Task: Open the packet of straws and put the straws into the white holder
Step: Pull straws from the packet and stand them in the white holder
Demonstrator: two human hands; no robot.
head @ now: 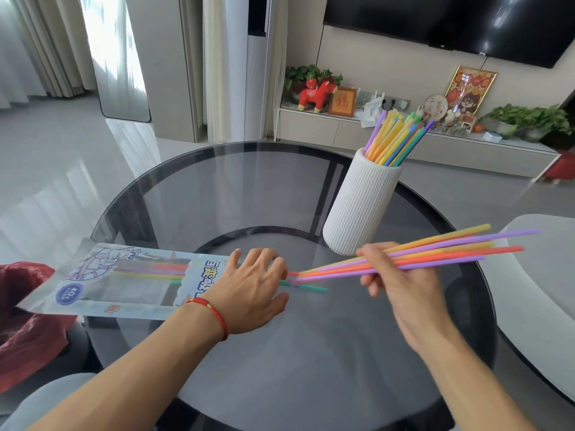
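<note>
Your right hand (401, 275) has its fingers pinched on a fanned bunch (435, 250), left hand (252, 287) spread flat on the packet (124, 278). Splayed tips might snag the holder (357, 209) rim and tip it on the desk (217, 197).

One packet (124, 275); one white holder (357, 206); two hands; straws too many to count.

White ribbed holder (357, 206); straws (435, 250) (yellow, purple, orange); red bracelet (214, 315).
</note>
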